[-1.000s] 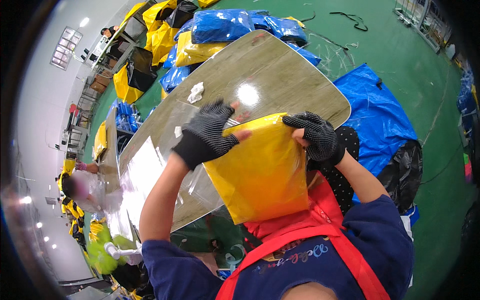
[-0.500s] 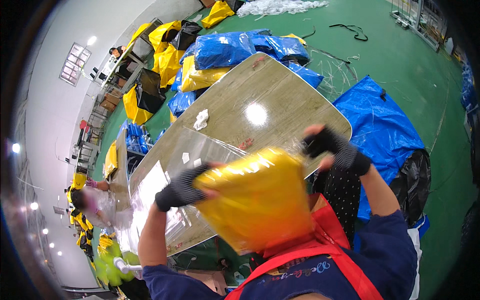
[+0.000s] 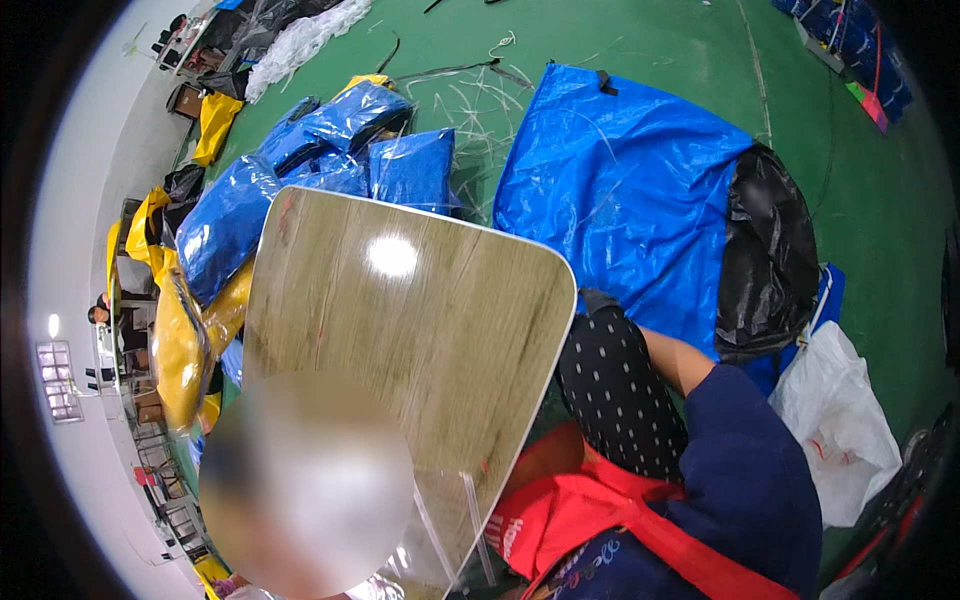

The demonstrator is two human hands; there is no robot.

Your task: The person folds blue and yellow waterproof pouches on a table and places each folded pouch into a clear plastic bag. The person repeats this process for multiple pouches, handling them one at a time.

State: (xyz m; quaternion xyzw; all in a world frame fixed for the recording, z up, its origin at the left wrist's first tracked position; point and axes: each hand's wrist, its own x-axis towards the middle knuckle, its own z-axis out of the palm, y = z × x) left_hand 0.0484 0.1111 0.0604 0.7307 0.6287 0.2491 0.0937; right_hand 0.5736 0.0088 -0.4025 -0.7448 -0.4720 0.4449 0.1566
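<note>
My right hand (image 3: 598, 301), in a dark glove, is low beside the table's right edge, next to my raised knee in black dotted cloth (image 3: 610, 375). The knee covers most of this hand, so its fingers and anything in them are hidden. My left hand does not show; a large blurred patch covers the lower left of the table. The wood-grain table (image 3: 420, 290) has a white rim. Clear plastic (image 3: 445, 510) lies at its near end. Beyond the right hand, a large blue sheet-like bag (image 3: 620, 180) with a black end (image 3: 770, 250) spreads on the floor.
Blue packets in clear wrap (image 3: 412, 170) are piled past the table's far end, with yellow wrapped packets (image 3: 180, 350) on their left. A white plastic bag (image 3: 835, 420) lies at the right. Loose strands and straps (image 3: 470, 120) litter the green floor.
The view has swung to the right. The yellow wrapped packet between both hands is no longer seen in them. My right hand has dropped beside the knee; my left has gone from sight.
</note>
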